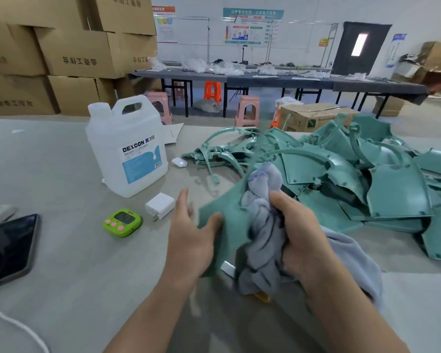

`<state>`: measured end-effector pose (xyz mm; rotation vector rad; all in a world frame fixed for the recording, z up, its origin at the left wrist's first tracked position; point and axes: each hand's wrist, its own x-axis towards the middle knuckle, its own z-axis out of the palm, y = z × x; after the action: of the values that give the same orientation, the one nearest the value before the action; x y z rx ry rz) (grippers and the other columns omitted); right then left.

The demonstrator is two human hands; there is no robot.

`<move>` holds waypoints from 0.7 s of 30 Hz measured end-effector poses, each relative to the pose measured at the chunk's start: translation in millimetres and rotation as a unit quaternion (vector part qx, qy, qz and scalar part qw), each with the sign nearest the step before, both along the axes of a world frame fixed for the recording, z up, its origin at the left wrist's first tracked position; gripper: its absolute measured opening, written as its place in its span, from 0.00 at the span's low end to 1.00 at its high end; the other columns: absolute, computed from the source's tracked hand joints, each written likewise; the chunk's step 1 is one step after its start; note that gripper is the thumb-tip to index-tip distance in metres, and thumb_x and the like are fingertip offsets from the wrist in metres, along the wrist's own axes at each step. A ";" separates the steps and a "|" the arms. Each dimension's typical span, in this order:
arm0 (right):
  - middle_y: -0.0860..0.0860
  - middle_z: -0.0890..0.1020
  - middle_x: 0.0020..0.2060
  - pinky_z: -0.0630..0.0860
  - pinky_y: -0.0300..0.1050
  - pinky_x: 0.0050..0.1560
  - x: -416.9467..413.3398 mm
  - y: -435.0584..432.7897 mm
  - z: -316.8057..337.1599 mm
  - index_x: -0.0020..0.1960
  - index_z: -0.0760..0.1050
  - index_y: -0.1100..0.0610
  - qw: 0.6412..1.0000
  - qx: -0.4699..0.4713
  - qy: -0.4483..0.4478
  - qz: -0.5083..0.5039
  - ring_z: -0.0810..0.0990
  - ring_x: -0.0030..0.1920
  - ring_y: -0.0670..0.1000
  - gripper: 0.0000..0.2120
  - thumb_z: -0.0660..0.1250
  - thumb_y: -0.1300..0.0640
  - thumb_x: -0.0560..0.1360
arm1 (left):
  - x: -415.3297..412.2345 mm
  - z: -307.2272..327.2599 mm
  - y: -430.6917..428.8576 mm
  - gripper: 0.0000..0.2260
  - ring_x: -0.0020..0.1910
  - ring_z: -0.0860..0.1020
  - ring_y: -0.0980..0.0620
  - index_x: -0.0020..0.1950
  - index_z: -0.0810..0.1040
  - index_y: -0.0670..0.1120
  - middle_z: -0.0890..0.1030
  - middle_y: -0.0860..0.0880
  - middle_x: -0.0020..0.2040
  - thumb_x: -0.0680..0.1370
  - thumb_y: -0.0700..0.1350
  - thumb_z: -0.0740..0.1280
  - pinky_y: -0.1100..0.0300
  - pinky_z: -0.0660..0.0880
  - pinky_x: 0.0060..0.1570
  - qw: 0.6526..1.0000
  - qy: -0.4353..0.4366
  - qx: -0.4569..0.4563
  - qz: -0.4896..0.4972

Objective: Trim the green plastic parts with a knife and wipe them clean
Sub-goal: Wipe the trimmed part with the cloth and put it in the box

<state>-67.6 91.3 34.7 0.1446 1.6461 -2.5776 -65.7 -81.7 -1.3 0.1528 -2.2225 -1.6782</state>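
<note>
Foremost, low centre: left hand (189,233), forearm reaching in from the bottom edge, fingers straight and pointing away, thumb laid across the face of a flat green plastic part (223,225), which it holds between thumb and palm over the table (61,276); the part is motion-blurred. Right hand (298,230): fingers curled tightly round a bunched grey-blue cloth (262,225), wadded against the part's right side, with loose cloth trailing below the wrist onto the table. Behind and to the right: pile of green parts (354,179), curved panels and thin ribbed frames, heaped on the table. Left of the hands: lime-green timer (122,222); white charger (159,206) just beside it; translucent jug (127,149) labelled DEXCON, upright; small white earbud case (179,162) near the jug's base. Far left edge: dark phone (8,248), lying flat. Background: stacked cardboard boxes (61,54).
</note>
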 end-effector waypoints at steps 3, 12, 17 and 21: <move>0.67 0.82 0.49 0.79 0.59 0.57 8.5 -11.8 -3.7 0.58 0.76 0.71 0.999 0.048 0.023 0.010 0.81 0.50 0.62 0.16 0.64 0.56 0.83 | 5.4 2.4 12.9 0.18 0.61 0.79 0.60 0.66 0.78 0.58 0.81 0.58 0.62 0.80 0.39 0.66 0.58 0.76 0.62 0.993 0.078 -0.023 -0.088; 0.44 0.79 0.36 0.74 0.47 0.40 27.3 -34.5 7.2 0.46 0.75 0.43 0.821 0.501 0.244 -0.128 0.76 0.37 0.46 0.05 0.65 0.53 0.79 | 7.8 17.3 19.9 0.17 0.41 0.84 0.49 0.44 0.81 0.40 0.81 0.39 0.45 0.83 0.49 0.58 0.59 0.81 0.39 0.813 -0.128 0.535 -0.194; 0.42 0.76 0.55 0.70 0.48 0.58 52.6 -62.7 -10.9 0.67 0.74 0.39 0.721 0.620 0.308 -0.009 0.75 0.56 0.50 0.24 0.64 0.43 0.71 | 17.1 7.1 -9.1 0.07 0.28 0.83 0.52 0.46 0.78 0.44 0.84 0.48 0.31 0.73 0.47 0.67 0.60 0.79 0.24 0.821 -0.074 0.540 -0.173; 0.48 0.73 0.71 0.58 0.42 0.70 33.2 -62.3 -14.6 0.72 0.74 0.44 0.750 0.599 0.274 -0.059 0.69 0.70 0.53 0.24 0.68 0.53 0.77 | 15.3 19.3 0.8 0.17 0.38 0.86 0.45 0.49 0.86 0.41 0.86 0.40 0.41 0.64 0.47 0.71 0.53 0.83 0.38 0.774 -0.086 0.577 -0.246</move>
<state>-34.5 29.0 20.0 -0.5035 3.2978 -1.1692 -50.4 -81.0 18.0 0.0023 -0.9942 -3.2087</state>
